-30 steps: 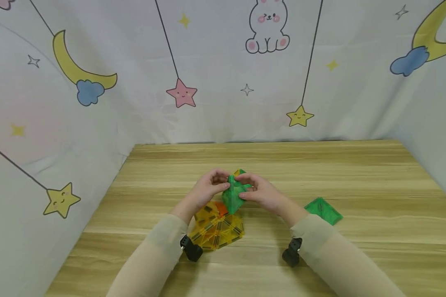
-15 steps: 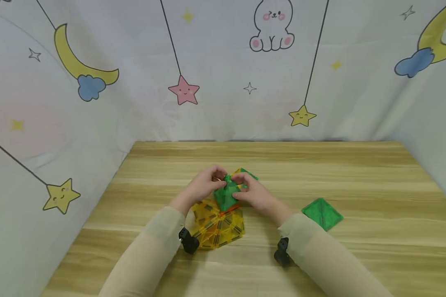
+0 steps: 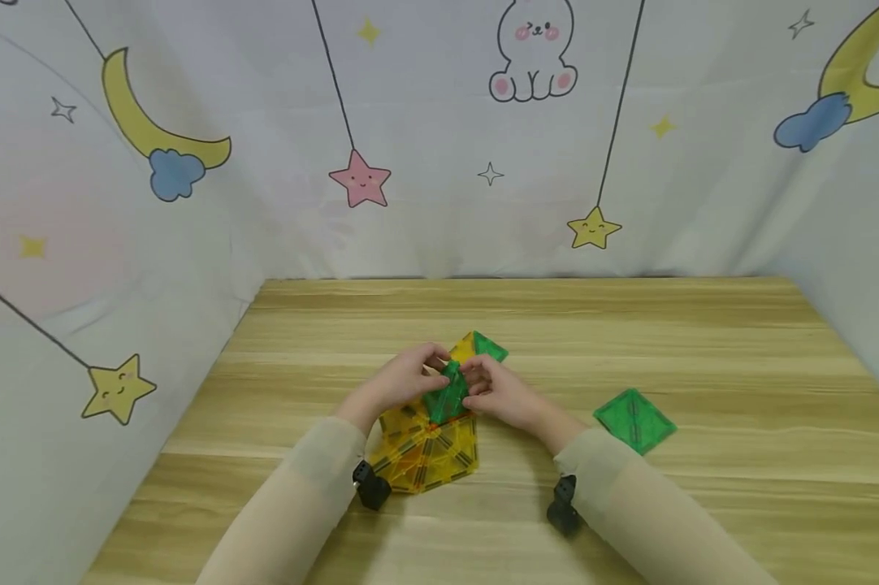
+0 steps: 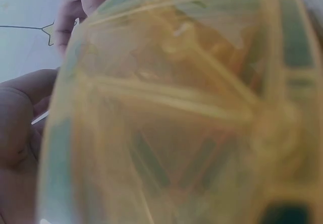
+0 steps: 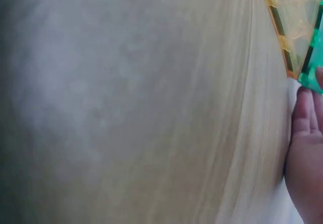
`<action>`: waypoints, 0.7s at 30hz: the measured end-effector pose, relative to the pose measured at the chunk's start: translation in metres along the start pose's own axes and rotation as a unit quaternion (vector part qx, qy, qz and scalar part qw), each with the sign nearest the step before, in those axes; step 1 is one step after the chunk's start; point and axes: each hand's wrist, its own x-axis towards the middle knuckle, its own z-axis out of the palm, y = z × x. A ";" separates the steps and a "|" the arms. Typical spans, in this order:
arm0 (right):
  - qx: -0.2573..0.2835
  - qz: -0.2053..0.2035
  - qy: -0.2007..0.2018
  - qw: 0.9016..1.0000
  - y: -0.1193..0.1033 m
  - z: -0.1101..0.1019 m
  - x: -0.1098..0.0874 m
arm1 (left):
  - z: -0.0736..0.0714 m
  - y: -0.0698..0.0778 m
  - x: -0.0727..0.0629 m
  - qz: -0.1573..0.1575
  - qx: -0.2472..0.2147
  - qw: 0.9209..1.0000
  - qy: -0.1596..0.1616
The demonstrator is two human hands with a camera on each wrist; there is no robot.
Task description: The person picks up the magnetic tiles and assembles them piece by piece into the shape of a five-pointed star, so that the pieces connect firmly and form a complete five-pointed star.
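Both hands hold translucent green magnetic tiles (image 3: 447,402) that stand up at the far side of a yellow magnetic-tile structure (image 3: 425,467). From the left, my left hand (image 3: 403,379) pinches the green piece near its top, thumb on the near side. My right hand (image 3: 504,396) grips the opposite side with bent fingers. In the right wrist view a green edge (image 5: 312,60) meets a yellow triangular tile (image 5: 293,24), right at the right hand's fingertips. Yellow tiles (image 4: 161,108) fill most of the left wrist view and hide much of the hands' work.
Just behind the hands, a yellow tile (image 3: 463,348) and a green triangular tile (image 3: 491,346) lie on the wooden table (image 3: 703,341). Two green triangles forming a diamond (image 3: 635,421) lie to the right. A printed curtain (image 3: 439,227) borders the table's back.
The green tiles have come down and left against the yellow structure, both hands moving with them. The yellow and green tiles behind are now more exposed.
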 end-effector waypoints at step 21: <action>-0.035 -0.016 -0.007 0.999 0.009 -0.027 -0.020 | -0.007 -0.014 -0.006 -0.007 0.015 1.000 0.016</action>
